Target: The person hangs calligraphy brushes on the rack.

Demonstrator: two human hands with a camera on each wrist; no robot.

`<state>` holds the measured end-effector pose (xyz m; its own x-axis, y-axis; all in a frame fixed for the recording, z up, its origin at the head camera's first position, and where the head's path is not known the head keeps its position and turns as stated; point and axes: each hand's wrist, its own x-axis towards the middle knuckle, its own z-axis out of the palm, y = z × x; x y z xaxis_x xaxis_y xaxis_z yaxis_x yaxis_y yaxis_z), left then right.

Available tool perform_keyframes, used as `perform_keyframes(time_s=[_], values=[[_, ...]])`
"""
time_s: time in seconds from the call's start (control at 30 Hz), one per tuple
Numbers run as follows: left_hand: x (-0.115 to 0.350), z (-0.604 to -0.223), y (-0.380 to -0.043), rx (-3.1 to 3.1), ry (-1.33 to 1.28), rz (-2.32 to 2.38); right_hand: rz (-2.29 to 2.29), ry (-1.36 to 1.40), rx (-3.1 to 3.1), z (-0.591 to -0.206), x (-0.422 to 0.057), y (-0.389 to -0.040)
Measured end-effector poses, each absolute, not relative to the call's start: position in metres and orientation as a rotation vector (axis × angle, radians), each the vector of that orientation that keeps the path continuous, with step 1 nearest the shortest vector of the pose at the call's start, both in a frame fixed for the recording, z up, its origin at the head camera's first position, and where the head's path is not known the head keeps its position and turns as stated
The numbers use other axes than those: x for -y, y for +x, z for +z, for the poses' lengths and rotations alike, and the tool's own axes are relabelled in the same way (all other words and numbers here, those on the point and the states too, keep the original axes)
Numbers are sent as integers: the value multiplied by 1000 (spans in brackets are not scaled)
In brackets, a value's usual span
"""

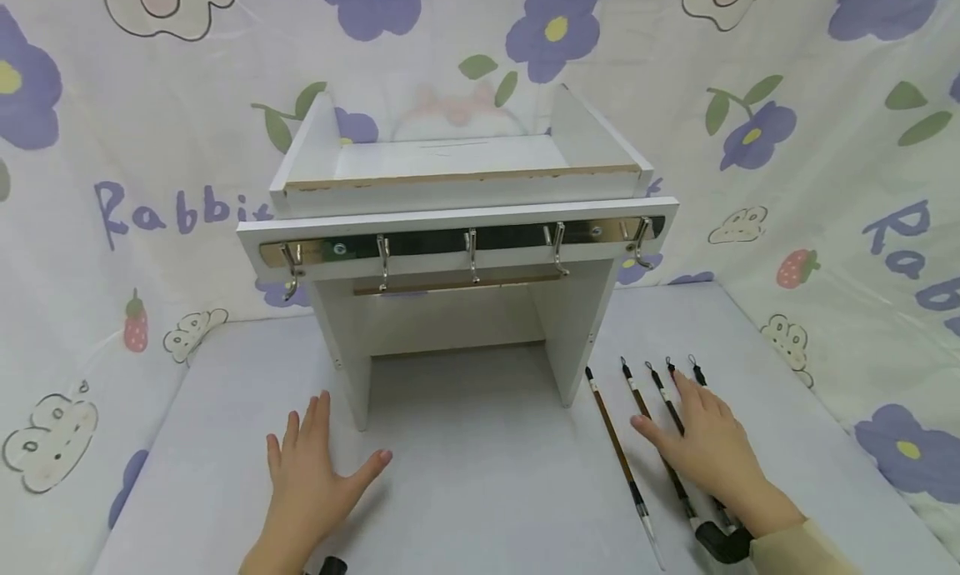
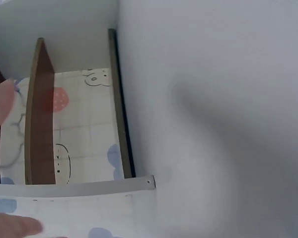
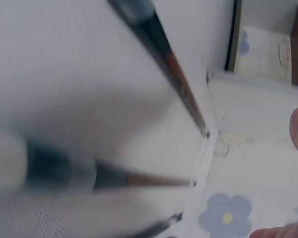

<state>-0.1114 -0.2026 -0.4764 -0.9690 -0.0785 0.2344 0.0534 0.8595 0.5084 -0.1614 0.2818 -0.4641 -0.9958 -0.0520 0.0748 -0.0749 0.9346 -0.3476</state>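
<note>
My left hand (image 1: 306, 479) is spread, fingers straight and thumb out to the side, over the white table to the left of a small white rack (image 1: 457, 193). It holds nothing. My right hand (image 1: 708, 446) stretches over several calligraphy brushes (image 1: 617, 437) with its thumb apart from the fingers, and it too grips nothing. The brushes lie side by side, hanging loops toward the wall, and the hand and forearm partly hide those on the right. In the right wrist view, blurred brushes (image 3: 181, 82) lie close under the camera, with some fingers at the right edge.
A metal strip with several hooks (image 1: 472, 254) runs along the rack's front. An open tray-like shelf (image 1: 450, 157) tops it, above two side panels (image 1: 588, 333). Patterned cloth (image 1: 810, 183) hangs behind and on both sides. Black wrist-camera parts (image 1: 723, 543) show near the right wrist.
</note>
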Motion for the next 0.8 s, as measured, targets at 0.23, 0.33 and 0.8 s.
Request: perform_keyframes(time_s=[0.23,0.33,0.8], values=[[202,-463,-121,2601,49,-1114,757,-41,3071,-465,-310,-168],[202,-460,-124,2537,58,-1241,851,-94,3061,-466,-317,-168],[198,-441,-141,2261,-83,-1548,1121,-292,3033,-482,-363,-170]])
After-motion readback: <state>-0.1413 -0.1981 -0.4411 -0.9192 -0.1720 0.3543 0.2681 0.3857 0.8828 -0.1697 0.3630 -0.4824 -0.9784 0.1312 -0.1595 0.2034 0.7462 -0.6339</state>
